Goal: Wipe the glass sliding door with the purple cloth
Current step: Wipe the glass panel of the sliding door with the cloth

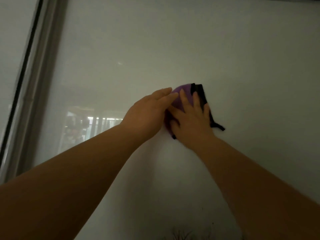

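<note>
One purple cloth (180, 99), black-edged, lies flat against the glass sliding door (121, 49), near the middle of its pane and well apart from the grey frame (39, 70) at the left edge. Two hands are present, both arms extended. The right hand (192, 118) presses the cloth with fingers spread straight; grip released. The left hand (149, 110) lies just beside it, its straight fingers touching the cloth's left edge; grip released.

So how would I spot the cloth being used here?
Start at the big pale glass door filling the view, right of its grey frame. Near its middle, the left hand and right hand press flat on one spot. Under them is the cloth: the only purple thing, with a dark edge poking out.
</note>
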`<state>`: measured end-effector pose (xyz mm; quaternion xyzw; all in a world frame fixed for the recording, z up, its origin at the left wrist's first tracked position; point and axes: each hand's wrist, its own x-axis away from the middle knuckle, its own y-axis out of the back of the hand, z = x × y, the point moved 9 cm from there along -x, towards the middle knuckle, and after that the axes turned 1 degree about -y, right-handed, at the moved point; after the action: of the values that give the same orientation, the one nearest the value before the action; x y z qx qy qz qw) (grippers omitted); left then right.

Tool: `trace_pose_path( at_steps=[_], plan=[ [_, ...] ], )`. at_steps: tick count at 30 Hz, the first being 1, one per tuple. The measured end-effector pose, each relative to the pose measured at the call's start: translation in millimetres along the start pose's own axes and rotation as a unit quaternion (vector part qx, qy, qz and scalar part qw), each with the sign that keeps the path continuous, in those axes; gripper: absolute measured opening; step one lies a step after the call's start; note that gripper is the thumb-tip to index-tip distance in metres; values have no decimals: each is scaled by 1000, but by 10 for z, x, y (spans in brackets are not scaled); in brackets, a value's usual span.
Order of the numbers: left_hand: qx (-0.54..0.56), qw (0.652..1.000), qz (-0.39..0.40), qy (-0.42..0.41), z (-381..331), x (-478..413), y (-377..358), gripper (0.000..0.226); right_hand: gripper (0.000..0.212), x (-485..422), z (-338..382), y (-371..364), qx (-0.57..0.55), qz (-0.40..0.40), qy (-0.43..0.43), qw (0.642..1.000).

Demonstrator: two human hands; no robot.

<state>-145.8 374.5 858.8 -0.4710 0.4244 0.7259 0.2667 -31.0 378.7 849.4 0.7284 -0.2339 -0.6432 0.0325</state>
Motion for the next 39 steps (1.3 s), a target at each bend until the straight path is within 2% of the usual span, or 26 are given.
trace_pose_path(
  at_steps=[3, 5, 8, 10, 13, 16, 20, 22, 27, 31, 33, 36, 37, 39],
  plan=[
    [-48, 999, -11, -10, -63, -40, -49, 48, 51, 305, 312, -117, 12, -28, 54, 998],
    [-110, 993, -14, -34, -42, -14, -115, 48, 51, 648, 356, -258, 16, -17, 112, 993],
    [-166, 986, 25, -17, 169, 32, -255, 51, 48, 1021, 99, -364, 27, 9, 180, 983],
    [-182, 982, 40, -12, 256, 36, -292, 51, 47, 1084, -193, -343, 47, 12, 194, 980],
    [-167, 985, 49, -11, 290, 9, -298, 51, 48, 925, -689, -174, 50, 2, 147, 988],
    [-161, 986, 50, -8, 313, 9, -298, 50, 53, 573, -1116, 35, 30, -14, 47, 998],
    [-150, 987, 53, 17, 330, 10, -329, 52, 53, 276, -1048, 114, 4, -24, -83, 996],
    [-148, 987, 56, 29, 319, 5, -353, 56, 52, 279, -755, 72, 13, -26, -73, 997],
    [-136, 989, 50, 39, 231, 24, -391, 61, 53, 582, -144, -163, 29, -13, 33, 999],
    [-152, 984, 86, 37, 264, 90, -418, 74, 53, 856, -264, -250, 39, 30, 108, 993],
    [-158, 984, 77, 17, 191, 117, -391, 63, 54, 854, -420, -183, 26, 41, 105, 993],
    [-72, 997, 14, -39, -159, 135, -252, 53, 64, 624, -505, 12, -93, 8, -11, 996],
    [-33, 998, 5, -47, -257, 130, -234, 51, 68, 540, -456, 76, -152, -2, -50, 987],
    [-6, 997, -8, -82, -430, 100, -259, 47, 61, 381, -325, 137, -284, -6, -91, 955]
  ],
)
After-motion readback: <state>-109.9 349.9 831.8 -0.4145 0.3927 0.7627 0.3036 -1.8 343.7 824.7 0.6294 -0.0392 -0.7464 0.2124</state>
